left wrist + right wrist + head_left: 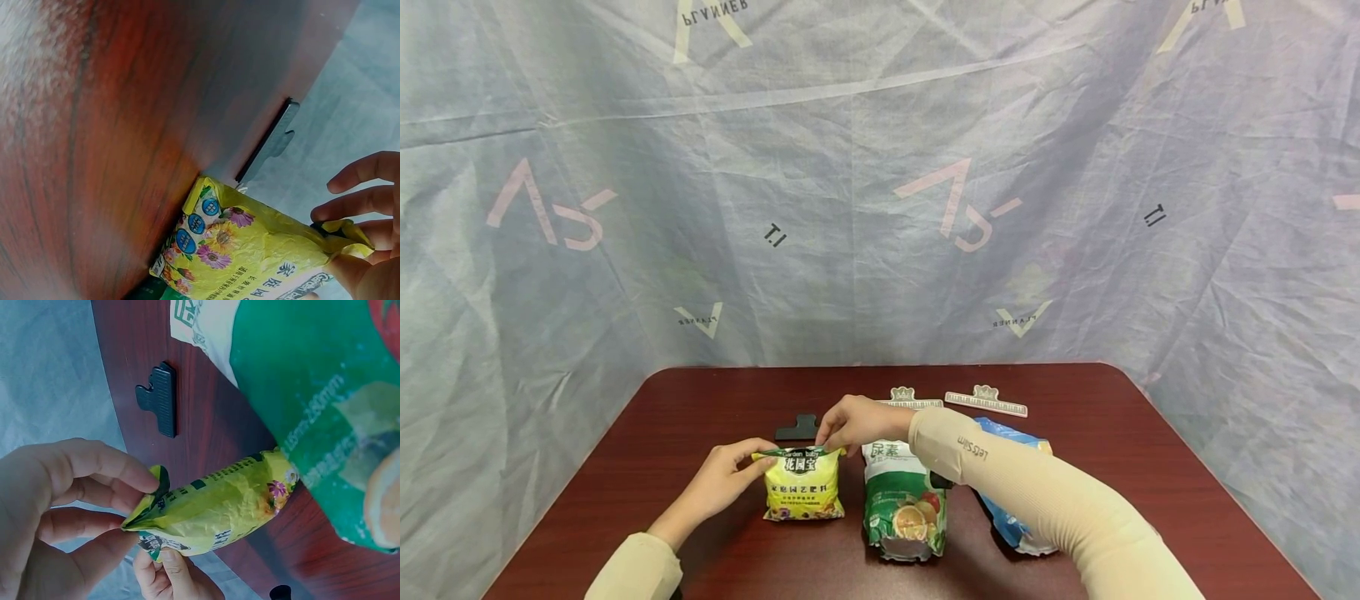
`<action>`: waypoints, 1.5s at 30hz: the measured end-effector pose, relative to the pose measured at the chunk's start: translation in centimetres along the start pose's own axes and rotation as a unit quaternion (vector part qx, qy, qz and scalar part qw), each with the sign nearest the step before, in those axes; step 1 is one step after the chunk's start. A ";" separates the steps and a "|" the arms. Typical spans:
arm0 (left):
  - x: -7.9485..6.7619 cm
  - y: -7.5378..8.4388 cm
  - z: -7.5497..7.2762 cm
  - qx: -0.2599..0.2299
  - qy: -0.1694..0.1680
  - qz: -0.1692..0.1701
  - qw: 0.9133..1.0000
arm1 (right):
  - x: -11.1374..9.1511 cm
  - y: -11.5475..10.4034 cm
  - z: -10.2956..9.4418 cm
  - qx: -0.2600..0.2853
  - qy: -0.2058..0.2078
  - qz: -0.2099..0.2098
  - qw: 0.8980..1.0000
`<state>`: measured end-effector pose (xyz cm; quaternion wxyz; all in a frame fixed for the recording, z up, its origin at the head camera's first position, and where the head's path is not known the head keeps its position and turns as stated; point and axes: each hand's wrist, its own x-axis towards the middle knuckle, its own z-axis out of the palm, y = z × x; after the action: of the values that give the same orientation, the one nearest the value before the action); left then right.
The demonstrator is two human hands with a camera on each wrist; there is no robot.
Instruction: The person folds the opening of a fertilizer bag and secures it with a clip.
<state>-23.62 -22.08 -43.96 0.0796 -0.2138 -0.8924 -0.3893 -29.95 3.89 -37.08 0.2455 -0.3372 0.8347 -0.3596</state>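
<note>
A small yellow fertilizer bag (803,490) with flowers printed near its base stands upright on the table. My left hand (727,473) pinches the left corner of its top edge between thumb and fingers. At the opposite top corner, my right hand (857,421) pinches the bag between thumb and fingers. In the right wrist view the bag's top (147,512) looks folded over between the two hands. Behind the bag lies a black clip (797,427), which also shows in the right wrist view as a ridged black clip (164,399).
Right of the yellow bag stands a larger green and white bag (902,508) with fruit printed on it. A blue bag (1018,521) is partly hidden by my right sleeve. Two white clips (987,402) lie toward the back of the dark red table (715,400), before a grey cloth.
</note>
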 end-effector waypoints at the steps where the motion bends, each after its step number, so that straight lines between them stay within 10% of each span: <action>1: 0.0 -0.1 0.0 -0.001 0.000 0.001 1.000 | 0.0 0.0 0.0 -0.001 0.000 -0.001 1.000; 15: 0.0 -0.1 -0.4 -0.082 -0.014 -0.042 0.996 | -0.1 -0.5 0.0 -0.016 0.013 0.010 1.000; 31: 0.3 -1.0 -0.7 -0.214 -0.066 -0.122 0.967 | 0.0 -0.3 0.3 -0.010 0.018 0.014 1.000; 45: 0.5 -2.1 -1.1 -0.311 -0.113 -0.112 0.937 | 0.1 -0.2 0.3 -0.014 0.019 0.005 1.000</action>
<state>-25.08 -24.04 -44.43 -0.1364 -0.1686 -0.7479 -0.6274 -29.72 3.61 -37.13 0.2263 -0.3295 0.8458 -0.3533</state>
